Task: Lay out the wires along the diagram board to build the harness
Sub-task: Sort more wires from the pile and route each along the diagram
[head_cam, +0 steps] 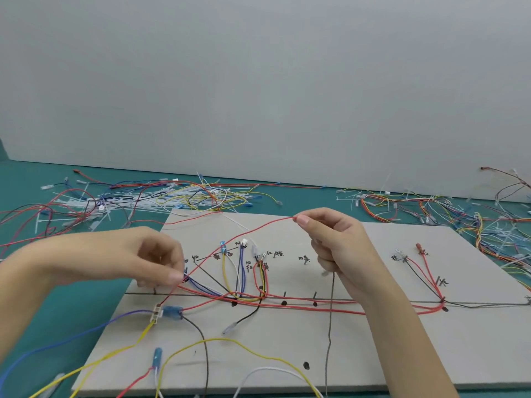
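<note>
- Holding a red wire (244, 234) taut in the air above the diagram board (373, 340), the two hands work at the centre of the frame; the wire's long axis runs on a slant from lower left to upper right, rising from a small white connector (156, 313) on the board's left part.
- Left hand (149, 257), centre left: fingers curled, fingertips pinching the red wire low down, just above the board.
- Right hand (330, 239), centre right: thumb and forefinger pinching the same wire at its high end; the other fingers are folded, and whether they also hold the dark wire (330, 326) hanging below cannot be told.
- Laid so far: a bundle of wires (287, 303) lies along the drawn horizontal line, with yellow, blue, white and red branches turned up to the handwritten labels (267, 259) above it.
- Left to do, by judgement: the held red wire is not yet down on its route; a yellow wire (230, 341), a blue wire (71, 338) and a white wire (273, 370) trail loose over the lower edge. Perhaps halfway.
- Surround: teal bench (43, 282); a heap of spare wires and cable ties (129, 199) at upper left, another heap (431, 208) at upper right.
</note>
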`<state>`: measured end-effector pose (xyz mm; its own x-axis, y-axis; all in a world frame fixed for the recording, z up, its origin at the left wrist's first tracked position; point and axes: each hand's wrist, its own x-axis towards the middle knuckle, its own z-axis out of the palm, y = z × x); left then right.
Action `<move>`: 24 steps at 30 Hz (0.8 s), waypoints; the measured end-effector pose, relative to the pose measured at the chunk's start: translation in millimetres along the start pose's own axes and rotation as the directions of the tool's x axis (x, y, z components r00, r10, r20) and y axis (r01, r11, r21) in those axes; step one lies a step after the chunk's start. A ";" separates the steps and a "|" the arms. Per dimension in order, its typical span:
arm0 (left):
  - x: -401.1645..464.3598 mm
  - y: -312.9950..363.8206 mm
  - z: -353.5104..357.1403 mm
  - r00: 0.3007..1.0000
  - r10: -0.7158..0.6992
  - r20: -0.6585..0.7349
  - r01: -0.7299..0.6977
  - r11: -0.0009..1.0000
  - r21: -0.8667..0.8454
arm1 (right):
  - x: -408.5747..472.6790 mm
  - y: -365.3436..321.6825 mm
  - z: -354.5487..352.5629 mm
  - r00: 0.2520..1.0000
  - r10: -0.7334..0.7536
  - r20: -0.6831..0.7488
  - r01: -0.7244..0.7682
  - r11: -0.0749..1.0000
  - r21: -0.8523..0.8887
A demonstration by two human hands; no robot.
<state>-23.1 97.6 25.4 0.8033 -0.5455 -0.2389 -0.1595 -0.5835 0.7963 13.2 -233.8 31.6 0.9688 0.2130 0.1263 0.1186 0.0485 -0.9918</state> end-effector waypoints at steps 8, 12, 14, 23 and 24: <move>6.3 -32.6 -0.2 0.995 -0.090 0.042 0.082 0.984 0.160 | -1.2 -2.3 -3.2 0.999 -0.011 -0.044 0.012 1.000 0.013; -7.6 -42.1 -20.7 0.988 -0.129 -0.082 0.142 0.973 0.183 | -1.1 -2.7 -9.5 0.997 0.034 -0.065 -0.043 0.990 -0.135; -8.2 -44.6 -24.9 0.987 -0.142 -0.081 0.153 0.977 0.150 | -1.9 -3.2 -13.3 0.995 0.085 -0.054 -0.097 0.959 -0.267; 3.7 -36.0 -14.2 0.954 -0.257 -0.153 0.272 0.959 0.083 | 1.0 5.9 -16.4 0.970 0.231 -0.076 -0.236 0.822 -0.518; 3.5 -34.5 -14.2 0.950 -0.260 -0.171 0.277 0.957 0.082 | 1.3 6.4 -16.4 0.970 0.230 -0.075 -0.234 0.817 -0.528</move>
<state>-6.7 124.3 5.0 0.9029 -0.2640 -0.3391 0.0224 -0.7592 0.6505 18.8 -249.3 25.1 0.9836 0.1448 -0.1071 -0.0153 -0.5252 -0.8508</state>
